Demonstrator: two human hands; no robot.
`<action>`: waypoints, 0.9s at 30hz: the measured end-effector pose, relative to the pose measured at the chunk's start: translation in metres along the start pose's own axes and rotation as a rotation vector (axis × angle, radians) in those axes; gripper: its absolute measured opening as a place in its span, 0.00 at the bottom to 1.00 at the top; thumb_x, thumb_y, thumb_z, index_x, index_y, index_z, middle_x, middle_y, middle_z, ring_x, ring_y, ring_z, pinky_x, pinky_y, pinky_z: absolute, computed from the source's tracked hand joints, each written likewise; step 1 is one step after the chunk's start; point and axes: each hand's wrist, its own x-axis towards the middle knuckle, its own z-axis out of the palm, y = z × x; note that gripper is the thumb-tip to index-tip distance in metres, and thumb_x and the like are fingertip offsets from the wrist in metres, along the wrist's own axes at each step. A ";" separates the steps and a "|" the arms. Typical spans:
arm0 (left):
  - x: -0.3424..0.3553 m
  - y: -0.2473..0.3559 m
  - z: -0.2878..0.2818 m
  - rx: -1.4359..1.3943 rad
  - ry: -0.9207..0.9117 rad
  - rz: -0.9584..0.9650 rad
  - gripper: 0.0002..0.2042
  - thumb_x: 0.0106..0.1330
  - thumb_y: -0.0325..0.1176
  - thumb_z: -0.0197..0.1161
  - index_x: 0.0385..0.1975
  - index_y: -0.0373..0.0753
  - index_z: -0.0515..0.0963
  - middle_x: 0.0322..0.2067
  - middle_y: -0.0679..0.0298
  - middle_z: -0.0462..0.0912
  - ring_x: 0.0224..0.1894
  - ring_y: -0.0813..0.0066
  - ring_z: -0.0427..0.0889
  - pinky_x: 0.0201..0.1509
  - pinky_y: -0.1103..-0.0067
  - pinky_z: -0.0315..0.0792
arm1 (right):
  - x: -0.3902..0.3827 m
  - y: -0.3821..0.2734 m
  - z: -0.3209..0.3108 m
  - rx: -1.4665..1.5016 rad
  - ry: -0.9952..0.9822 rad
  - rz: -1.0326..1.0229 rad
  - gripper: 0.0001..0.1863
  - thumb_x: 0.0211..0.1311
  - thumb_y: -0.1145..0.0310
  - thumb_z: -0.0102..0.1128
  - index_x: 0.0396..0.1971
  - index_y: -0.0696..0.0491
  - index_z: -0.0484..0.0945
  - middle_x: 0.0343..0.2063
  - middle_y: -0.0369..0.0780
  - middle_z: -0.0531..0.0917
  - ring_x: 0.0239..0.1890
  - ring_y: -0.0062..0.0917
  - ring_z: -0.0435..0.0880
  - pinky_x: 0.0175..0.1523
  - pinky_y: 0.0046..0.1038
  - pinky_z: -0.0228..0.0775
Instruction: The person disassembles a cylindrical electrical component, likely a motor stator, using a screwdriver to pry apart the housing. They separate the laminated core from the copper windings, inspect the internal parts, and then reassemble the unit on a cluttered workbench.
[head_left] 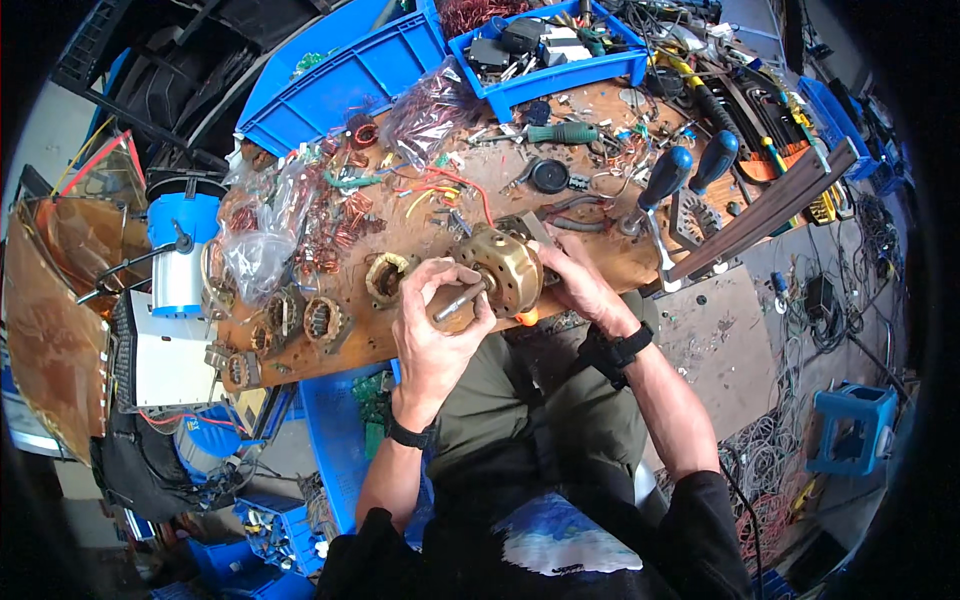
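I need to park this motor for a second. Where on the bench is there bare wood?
The barest wood lies on the workbench front edge, below the stator cores and left of the left hand. A smaller patch sits right of the right hand, near the blue-handled tools. The middle, with copper coils and wires, is crowded.

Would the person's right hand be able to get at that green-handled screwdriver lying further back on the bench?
Probably yes, but not at once. The right hand is busy gripping the brass-coloured motor together with the left hand. The green-handled screwdriver lies in the open beyond it, with only loose wires and small parts around it.
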 end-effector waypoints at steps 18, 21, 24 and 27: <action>-0.009 0.002 0.000 -0.094 0.055 -0.140 0.28 0.58 0.15 0.75 0.56 0.37 0.69 0.41 0.58 0.87 0.47 0.70 0.87 0.69 0.64 0.74 | 0.006 0.015 -0.006 -0.089 0.033 0.004 0.55 0.64 0.39 0.66 0.72 0.74 0.60 0.68 0.57 0.74 0.73 0.39 0.70 0.78 0.35 0.55; -0.008 0.000 0.002 -0.060 0.050 -0.078 0.28 0.58 0.15 0.75 0.55 0.38 0.69 0.42 0.57 0.87 0.47 0.69 0.88 0.67 0.65 0.76 | 0.006 0.016 -0.007 -0.098 0.050 0.016 0.56 0.64 0.39 0.66 0.72 0.74 0.59 0.68 0.57 0.74 0.73 0.39 0.70 0.78 0.35 0.54; -0.008 0.003 0.003 -0.075 0.053 -0.106 0.27 0.58 0.15 0.75 0.54 0.38 0.69 0.44 0.56 0.87 0.48 0.68 0.88 0.63 0.68 0.79 | 0.003 0.009 -0.005 -0.062 0.038 0.017 0.54 0.64 0.40 0.67 0.71 0.74 0.60 0.67 0.56 0.75 0.72 0.38 0.71 0.77 0.34 0.56; -0.009 0.002 0.003 -0.092 0.063 -0.129 0.27 0.59 0.15 0.74 0.54 0.37 0.69 0.43 0.56 0.86 0.48 0.68 0.87 0.59 0.71 0.80 | 0.003 0.003 -0.001 -0.039 0.023 0.014 0.52 0.64 0.42 0.67 0.71 0.73 0.62 0.66 0.55 0.76 0.70 0.36 0.73 0.76 0.33 0.58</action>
